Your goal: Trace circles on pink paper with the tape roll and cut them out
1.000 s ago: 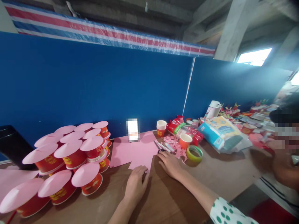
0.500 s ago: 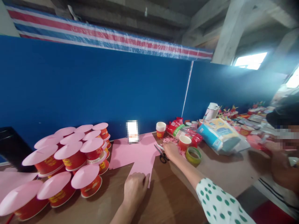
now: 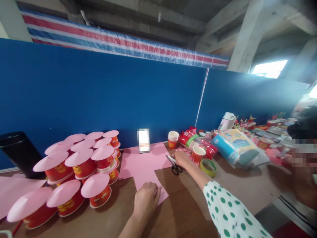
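Note:
My left hand [image 3: 146,198] rests on a sheet of pink paper [image 3: 152,178], fingers curled and closed on its lower part. This sheet overlaps more pink paper [image 3: 128,163] lying behind it. My right hand [image 3: 182,159] reaches forward over pink paper scraps, its fingers bunched together. The fingertips are mostly hidden, and I cannot make out what they hold. Black-handled scissors [image 3: 176,168] lie open just left of that hand. Close on its right are a red paper cup [image 3: 198,153] and a roll of yellow-green tape [image 3: 208,168].
Red cups topped with pink paper cones [image 3: 95,185] crowd the left, in front of a black cylinder [image 3: 22,155]. A blurred white upright item [image 3: 143,140] stands against the blue partition [image 3: 111,89]. Stacked cups [image 3: 172,140], a red package [image 3: 190,138] and a blue-yellow pack [image 3: 235,147] stand rightward, near another person.
The pink sheet under my left hand has turned, its near end swinging right. My right hand stays by the scraps and scissors. The view has shifted slightly left.

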The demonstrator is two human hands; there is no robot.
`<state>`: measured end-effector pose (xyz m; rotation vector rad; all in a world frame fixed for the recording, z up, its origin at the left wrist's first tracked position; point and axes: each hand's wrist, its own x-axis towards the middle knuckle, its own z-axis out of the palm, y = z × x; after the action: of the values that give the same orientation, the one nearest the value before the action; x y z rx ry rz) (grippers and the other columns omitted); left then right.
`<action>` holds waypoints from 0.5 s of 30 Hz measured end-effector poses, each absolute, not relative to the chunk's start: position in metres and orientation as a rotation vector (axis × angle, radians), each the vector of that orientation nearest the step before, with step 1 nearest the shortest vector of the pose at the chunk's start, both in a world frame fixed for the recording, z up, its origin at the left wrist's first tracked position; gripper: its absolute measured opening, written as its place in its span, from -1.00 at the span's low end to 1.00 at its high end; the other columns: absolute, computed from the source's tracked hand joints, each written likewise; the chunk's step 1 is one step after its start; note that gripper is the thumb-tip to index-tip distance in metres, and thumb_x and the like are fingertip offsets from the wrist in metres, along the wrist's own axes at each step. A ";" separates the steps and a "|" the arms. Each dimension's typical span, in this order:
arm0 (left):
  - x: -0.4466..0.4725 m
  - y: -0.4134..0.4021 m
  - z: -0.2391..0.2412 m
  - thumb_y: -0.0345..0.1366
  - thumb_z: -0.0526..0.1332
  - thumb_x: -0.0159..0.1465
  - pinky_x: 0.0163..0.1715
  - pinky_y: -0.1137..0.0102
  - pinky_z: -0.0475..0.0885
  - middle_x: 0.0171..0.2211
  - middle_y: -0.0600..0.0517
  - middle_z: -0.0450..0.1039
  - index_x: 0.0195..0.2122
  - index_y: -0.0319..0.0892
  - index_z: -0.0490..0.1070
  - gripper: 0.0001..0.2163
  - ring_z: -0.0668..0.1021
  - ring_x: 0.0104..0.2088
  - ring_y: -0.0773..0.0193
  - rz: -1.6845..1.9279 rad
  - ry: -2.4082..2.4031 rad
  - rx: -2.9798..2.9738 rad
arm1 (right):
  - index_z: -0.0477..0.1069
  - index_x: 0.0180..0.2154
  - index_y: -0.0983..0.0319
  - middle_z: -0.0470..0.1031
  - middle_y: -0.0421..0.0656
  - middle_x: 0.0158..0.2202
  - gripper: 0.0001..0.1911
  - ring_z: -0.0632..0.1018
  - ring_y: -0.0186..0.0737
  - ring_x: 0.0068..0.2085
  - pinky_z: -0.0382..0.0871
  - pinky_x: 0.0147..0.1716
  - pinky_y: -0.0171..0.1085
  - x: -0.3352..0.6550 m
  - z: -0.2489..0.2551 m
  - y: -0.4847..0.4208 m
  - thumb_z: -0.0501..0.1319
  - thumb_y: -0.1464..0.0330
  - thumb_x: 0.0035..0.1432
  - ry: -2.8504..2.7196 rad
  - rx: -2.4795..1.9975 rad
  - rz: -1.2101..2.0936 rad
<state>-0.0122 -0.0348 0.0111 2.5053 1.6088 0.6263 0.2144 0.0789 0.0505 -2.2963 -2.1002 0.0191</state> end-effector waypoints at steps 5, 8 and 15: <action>-0.014 -0.033 0.012 -0.20 -0.07 0.30 -0.43 0.39 0.21 -0.44 -0.04 0.41 -0.45 -0.17 0.38 -0.68 0.45 -0.35 0.19 0.594 1.626 2.510 | 0.49 -0.27 0.33 0.54 0.11 -0.24 -0.72 0.54 -0.03 -0.19 0.31 -0.31 -0.27 0.217 0.048 0.077 0.03 0.35 0.20 -2.103 -2.251 0.027; -0.014 -0.032 0.011 -0.23 -0.01 0.27 -0.34 0.37 0.24 -0.39 -0.04 0.41 -0.40 -0.17 0.40 -0.75 0.43 -0.30 0.18 0.630 1.513 2.521 | 0.47 -0.28 0.31 0.54 0.08 -0.26 -0.76 0.54 -0.05 -0.21 0.29 -0.32 -0.28 0.219 0.045 0.076 0.05 0.36 0.19 -2.085 -2.231 0.040; -0.013 -0.034 0.010 -0.37 0.09 0.15 -0.21 0.35 0.26 -0.26 -0.03 0.33 -0.23 -0.11 0.40 -0.81 0.36 -0.22 0.19 0.667 1.306 2.550 | 0.37 -0.12 0.27 0.48 0.01 -0.14 -0.74 0.50 -0.16 -0.15 0.24 -0.27 -0.34 0.220 0.043 0.072 0.02 0.36 0.21 -2.012 -2.141 0.028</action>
<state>-0.0130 -0.0338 0.0099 2.5502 1.3063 0.6673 0.2205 0.0722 0.0430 -2.1410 -2.0116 0.0281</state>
